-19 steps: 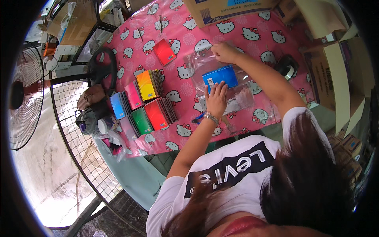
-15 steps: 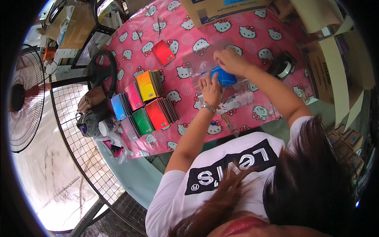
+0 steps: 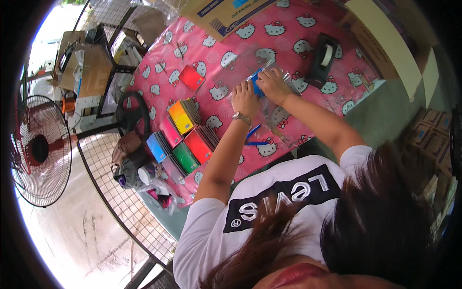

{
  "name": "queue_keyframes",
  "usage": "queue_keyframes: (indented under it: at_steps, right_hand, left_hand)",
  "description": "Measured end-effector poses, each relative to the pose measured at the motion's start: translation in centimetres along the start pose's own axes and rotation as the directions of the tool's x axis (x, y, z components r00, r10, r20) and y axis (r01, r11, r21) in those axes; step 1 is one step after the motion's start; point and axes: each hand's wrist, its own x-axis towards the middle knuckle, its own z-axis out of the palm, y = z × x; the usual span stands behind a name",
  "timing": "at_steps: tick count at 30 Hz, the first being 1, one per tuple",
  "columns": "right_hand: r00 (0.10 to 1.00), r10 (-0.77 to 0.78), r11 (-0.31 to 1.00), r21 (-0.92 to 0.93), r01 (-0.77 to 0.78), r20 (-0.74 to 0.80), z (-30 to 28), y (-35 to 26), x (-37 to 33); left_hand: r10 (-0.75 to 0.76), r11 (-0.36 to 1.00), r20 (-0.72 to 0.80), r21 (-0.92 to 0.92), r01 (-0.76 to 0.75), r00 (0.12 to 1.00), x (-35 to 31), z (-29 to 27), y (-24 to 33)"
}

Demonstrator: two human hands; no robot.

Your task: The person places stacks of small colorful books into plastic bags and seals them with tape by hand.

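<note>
A blue spiral notebook [image 3: 257, 83] lies in or under clear plastic wrap [image 3: 262, 54] on the pink table. My left hand [image 3: 245, 98] is closed on its left side, fingers bent over the edge. My right hand [image 3: 274, 87] grips its right side, with the plastic crumpled around the fingers. Both hands cover much of the notebook. To the left stand grouped stacks of spiral notebooks: yellow [image 3: 182, 118], pink [image 3: 169, 131], red [image 3: 198, 144], blue [image 3: 158, 147], green [image 3: 185, 159] and a greyish one [image 3: 173, 169]. A single red notebook [image 3: 192, 78] lies apart, beyond them.
A black tape dispenser [image 3: 321, 62] stands right of my hands. Near the front edge lies a blue two-pronged thing [image 3: 257, 142]. Cardboard boxes [image 3: 216, 19] sit at the far edge and right side. A fan [image 3: 41, 150] and bags [image 3: 127, 149] are at left.
My right hand has come down from above the plastic onto the notebook, and both hands are closer together. The blue two-pronged thing now shows. The whole view has shifted and turned.
</note>
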Motion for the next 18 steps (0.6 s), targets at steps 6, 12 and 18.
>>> queue_keyframes:
  at_steps: [6, 12, 18]
  right_hand:
    - [0.960, 0.110, 0.981, 0.129, -0.146, 0.256, -0.3, -3.9, -6.9]
    - [0.854, 0.135, 0.974, 0.091, -0.207, 0.502, -0.4, -5.1, -3.5]
    - [0.874, 0.459, 0.853, 0.197, -0.484, 0.158, -3.8, -1.4, -5.3]
  left_hand:
    - [-0.024, 0.999, 0.067, -0.040, 0.026, 0.997, 0.2, 3.8, -1.2]
    - [0.030, 0.999, 0.299, 0.024, -0.039, 0.954, 2.0, 2.2, 0.1]
    - [0.035, 0.980, 0.255, 0.183, -0.084, 0.966, 0.7, 3.6, -0.4]
